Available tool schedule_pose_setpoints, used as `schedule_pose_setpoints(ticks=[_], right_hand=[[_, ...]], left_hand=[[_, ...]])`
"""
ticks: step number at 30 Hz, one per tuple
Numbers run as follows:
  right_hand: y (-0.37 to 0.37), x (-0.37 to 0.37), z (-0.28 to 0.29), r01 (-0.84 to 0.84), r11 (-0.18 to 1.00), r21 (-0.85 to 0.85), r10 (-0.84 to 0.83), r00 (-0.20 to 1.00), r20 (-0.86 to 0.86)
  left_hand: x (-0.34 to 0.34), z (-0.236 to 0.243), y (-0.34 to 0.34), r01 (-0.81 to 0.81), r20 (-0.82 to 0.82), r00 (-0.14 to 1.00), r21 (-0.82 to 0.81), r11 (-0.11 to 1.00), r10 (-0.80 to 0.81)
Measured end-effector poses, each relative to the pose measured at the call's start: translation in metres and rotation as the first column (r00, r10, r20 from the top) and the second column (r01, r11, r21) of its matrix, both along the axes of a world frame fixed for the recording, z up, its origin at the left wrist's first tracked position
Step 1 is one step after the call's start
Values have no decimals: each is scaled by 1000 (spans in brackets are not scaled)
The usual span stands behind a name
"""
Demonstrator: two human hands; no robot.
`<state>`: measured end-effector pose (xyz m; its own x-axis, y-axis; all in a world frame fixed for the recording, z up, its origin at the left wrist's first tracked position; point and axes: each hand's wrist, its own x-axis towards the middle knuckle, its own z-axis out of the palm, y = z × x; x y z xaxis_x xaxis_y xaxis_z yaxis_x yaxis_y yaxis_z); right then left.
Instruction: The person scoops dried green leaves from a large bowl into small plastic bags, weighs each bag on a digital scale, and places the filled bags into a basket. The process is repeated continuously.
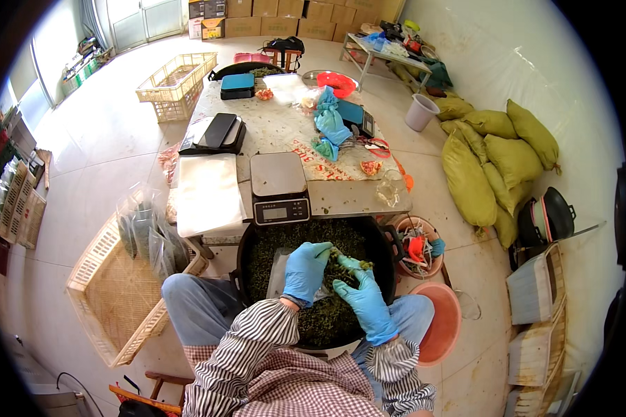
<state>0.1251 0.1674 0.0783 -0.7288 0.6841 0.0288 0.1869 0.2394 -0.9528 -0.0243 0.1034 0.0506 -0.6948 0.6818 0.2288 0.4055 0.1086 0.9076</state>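
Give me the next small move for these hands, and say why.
I'd probably have the left hand pick at the green bits by the right hand: the hands nearly meet above the black tub, where anything dropped should land among the leaves.

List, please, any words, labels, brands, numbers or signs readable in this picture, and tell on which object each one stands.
Table cover: large red printing; I do not copy it out.
Front scale: markings on its dark panel, too small to read.
Cardboard boxes at the back: printing, too small and blurred.
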Motion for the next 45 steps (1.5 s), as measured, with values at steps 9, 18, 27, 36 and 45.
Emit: schedule_pose_setpoints(ticks=[9, 18, 27, 36, 45], right_hand=[[6, 1, 26, 128, 960, -247, -126, 992, 26], [32, 12, -29, -415, 904, -101, 421, 823, 382], [24, 14, -9, -592, 802, 83, 438, 676, 593], [28, -64, -27, -857, 422, 295, 421, 474, 773], [46, -118, 9, -865, 450, 221, 595, 475, 648]], left_hand=[[6, -12, -6, -12, 151, 989, 52, 999, 4], [51, 14, -11, 112, -74, 992, 159, 981, -102], [58, 5, -15, -13, -229, 973, -109, 994, -13], [26, 25, -16, 79, -108, 992, 85, 993, -69], [-54, 45, -35, 4, -94, 996, 30, 1000, -1]])
